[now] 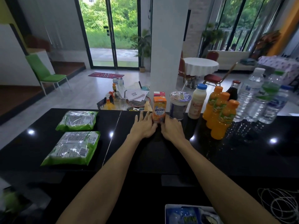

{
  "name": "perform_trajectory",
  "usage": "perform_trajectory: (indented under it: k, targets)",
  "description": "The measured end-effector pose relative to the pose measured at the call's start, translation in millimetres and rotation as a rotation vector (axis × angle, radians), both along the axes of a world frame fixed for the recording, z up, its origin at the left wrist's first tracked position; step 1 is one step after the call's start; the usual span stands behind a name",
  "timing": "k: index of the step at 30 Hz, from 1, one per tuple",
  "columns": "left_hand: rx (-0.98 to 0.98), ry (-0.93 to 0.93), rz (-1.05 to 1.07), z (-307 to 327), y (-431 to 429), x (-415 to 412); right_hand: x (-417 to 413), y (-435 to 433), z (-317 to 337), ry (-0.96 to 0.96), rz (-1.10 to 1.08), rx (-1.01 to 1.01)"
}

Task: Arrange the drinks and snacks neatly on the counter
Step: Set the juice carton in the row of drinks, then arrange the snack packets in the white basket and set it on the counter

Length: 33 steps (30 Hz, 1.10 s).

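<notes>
An orange juice carton [159, 108] stands upright near the far edge of the black counter [178, 156]. My left hand [143, 126] and my right hand [172, 127] press against its base from either side. A red carton [159, 94] shows just behind it. To the right stand a foil-lidded cup [178, 105], a milky bottle with a blue cap [197, 101], three orange juice bottles [220, 113], a dark soda bottle [233, 92] and three water bottles [262, 96]. Two green snack bags [77, 120] [73, 147] lie flat at the left.
A blue and white package [189, 214] lies at the near edge, and a wire whisk [281, 204] at the bottom right. Beyond the counter, a low table [127, 97] holds glasses and papers. A white pillar [168, 46] rises behind the carton.
</notes>
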<state>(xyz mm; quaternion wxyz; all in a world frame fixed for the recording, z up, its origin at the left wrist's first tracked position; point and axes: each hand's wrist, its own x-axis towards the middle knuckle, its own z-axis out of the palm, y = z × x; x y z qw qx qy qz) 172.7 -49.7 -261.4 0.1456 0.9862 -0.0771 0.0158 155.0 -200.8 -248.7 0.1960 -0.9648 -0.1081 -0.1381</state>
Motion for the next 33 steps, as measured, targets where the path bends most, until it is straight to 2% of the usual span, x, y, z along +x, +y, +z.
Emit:
perform_trajectory:
  k: [5,9,14,19,25,28,33]
  targets:
    - [-0.031,0.019,0.048,11,1,-29,-17,-6,5,0.047,-0.045,0.145]
    - [-0.173,-0.018,0.026,17,14,-84,-48,-16,-4,-0.008,-0.071,0.312]
    - [-0.161,-0.283,0.061,64,61,-142,-88,10,14,-0.193,0.143,0.327]
    - [-0.081,-0.305,0.170,107,126,-180,-114,62,36,-0.230,0.319,0.300]
    - [0.002,-0.245,0.266,97,191,-211,-132,119,44,-0.171,0.397,0.242]
    - [-0.014,-0.270,0.261,90,216,-214,-136,146,49,-0.099,0.344,0.196]
    - [0.082,-0.197,0.120,96,247,-190,-132,197,53,0.264,0.175,0.014]
